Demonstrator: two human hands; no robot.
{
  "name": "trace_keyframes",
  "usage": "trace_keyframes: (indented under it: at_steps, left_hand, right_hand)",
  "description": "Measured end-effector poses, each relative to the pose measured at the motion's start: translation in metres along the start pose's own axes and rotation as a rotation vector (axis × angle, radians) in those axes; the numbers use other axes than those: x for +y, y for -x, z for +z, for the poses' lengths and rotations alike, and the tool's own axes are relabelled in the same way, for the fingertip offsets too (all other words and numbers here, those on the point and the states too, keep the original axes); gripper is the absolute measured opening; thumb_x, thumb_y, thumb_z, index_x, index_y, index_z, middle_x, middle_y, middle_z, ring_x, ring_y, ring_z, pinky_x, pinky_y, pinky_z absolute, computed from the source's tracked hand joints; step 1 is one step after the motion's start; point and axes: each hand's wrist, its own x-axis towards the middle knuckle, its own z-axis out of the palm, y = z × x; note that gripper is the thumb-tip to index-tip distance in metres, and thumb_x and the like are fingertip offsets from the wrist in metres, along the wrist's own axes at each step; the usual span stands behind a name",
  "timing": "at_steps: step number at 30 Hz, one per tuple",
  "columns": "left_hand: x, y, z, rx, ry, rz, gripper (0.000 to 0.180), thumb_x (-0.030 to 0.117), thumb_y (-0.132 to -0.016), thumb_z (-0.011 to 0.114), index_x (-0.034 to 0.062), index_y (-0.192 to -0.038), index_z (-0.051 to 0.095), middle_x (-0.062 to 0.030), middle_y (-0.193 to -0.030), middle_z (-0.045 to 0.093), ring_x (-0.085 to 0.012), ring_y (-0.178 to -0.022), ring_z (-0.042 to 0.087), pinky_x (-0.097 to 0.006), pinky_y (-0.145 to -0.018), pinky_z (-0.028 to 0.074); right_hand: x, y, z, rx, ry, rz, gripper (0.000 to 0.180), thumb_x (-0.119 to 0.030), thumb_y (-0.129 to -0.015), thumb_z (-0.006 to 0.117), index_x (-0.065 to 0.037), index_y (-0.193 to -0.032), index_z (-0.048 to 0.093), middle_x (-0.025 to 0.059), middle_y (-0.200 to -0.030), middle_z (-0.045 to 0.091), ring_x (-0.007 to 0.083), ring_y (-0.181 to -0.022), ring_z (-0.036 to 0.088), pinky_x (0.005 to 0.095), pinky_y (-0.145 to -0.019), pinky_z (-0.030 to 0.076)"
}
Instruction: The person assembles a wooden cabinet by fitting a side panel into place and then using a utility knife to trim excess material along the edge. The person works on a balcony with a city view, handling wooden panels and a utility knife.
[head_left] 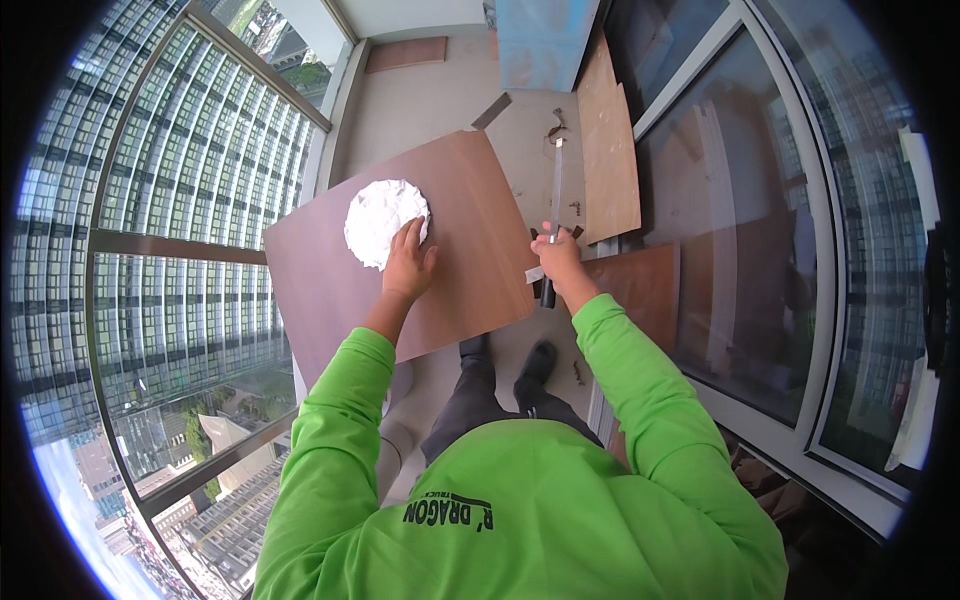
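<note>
A brown board lies tilted in front of me, a white round piece with a crumpled edge on its upper left. My left hand rests at the right rim of this white piece, fingers stretched out and thumb apart. To the right of the board, my right hand is closed around a long thin metal-looking tool with a black handle end. The tool points away from me; its exact kind cannot be told. A small pale piece shows beside this hand.
Tall windows line the left side, glass sliding doors the right. Thin wooden boards and a blue sheet lean at the back right. A dark strip and small scraps lie on the floor.
</note>
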Motion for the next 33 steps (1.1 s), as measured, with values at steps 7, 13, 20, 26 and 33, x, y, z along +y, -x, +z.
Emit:
trace_keyframes:
  at_steps: [7, 13, 20, 26, 33]
  left_hand:
    - [-0.045, -0.106, 0.01, -0.096, -0.19, -0.023, 0.054, 0.035, -0.094, 0.068, 0.0132, -0.142, 0.057, -0.0104, -0.154, 0.049, -0.0343, -0.144, 0.041, -0.05, -0.121, 0.031]
    - [-0.06, -0.134, 0.015, -0.075, -0.329, -0.031, 0.063, 0.049, -0.1, 0.053, 0.0132, -0.151, 0.047, -0.0074, -0.167, 0.034, -0.0271, -0.156, 0.025, -0.047, -0.129, 0.013]
    - [-0.058, -0.136, 0.01, -0.131, -0.323, -0.049, 0.065, 0.048, -0.099, 0.052, 0.013, -0.153, 0.046, -0.008, -0.167, 0.033, -0.0268, -0.156, 0.025, -0.049, -0.129, 0.012]
    - [-0.057, -0.138, 0.01, -0.154, -0.329, -0.06, 0.065, 0.047, -0.096, 0.057, 0.0134, -0.151, 0.049, -0.0072, -0.166, 0.036, -0.0267, -0.155, 0.028, -0.049, -0.129, 0.014]
    - [-0.053, -0.14, 0.007, -0.136, -0.342, -0.056, 0.064, 0.045, -0.094, 0.06, 0.0137, -0.149, 0.051, -0.0073, -0.165, 0.038, -0.0271, -0.154, 0.03, -0.05, -0.128, 0.016]
  right_hand:
    - [-0.021, -0.048, 0.029, 0.019, 0.025, 0.112, 0.06, -0.004, -0.087, 0.073, -0.001, -0.144, 0.054, 0.0115, -0.12, 0.068, 0.0225, -0.107, 0.064, 0.0371, -0.097, 0.049]
    - [-0.014, -0.056, 0.038, -0.046, -0.073, 0.211, 0.054, 0.0, -0.088, 0.071, 0.0, -0.14, 0.056, 0.0123, -0.122, 0.068, 0.0224, -0.111, 0.064, 0.0374, -0.099, 0.049]
    - [-0.02, -0.068, 0.022, -0.24, -0.125, 0.351, 0.046, 0.001, -0.088, 0.07, 0.002, -0.133, 0.059, 0.01, -0.119, 0.07, 0.0214, -0.108, 0.066, 0.0367, -0.098, 0.05]
    - [-0.025, -0.088, 0.006, -0.447, -0.135, 0.442, 0.046, 0.001, -0.087, 0.071, 0.0, -0.131, 0.06, 0.0092, -0.117, 0.071, 0.021, -0.106, 0.067, 0.0377, -0.098, 0.052]
    - [-0.022, -0.094, 0.003, -0.512, -0.239, 0.52, 0.046, -0.001, -0.086, 0.074, -0.001, -0.13, 0.06, 0.0085, -0.117, 0.071, 0.0202, -0.107, 0.067, 0.0383, -0.099, 0.053]
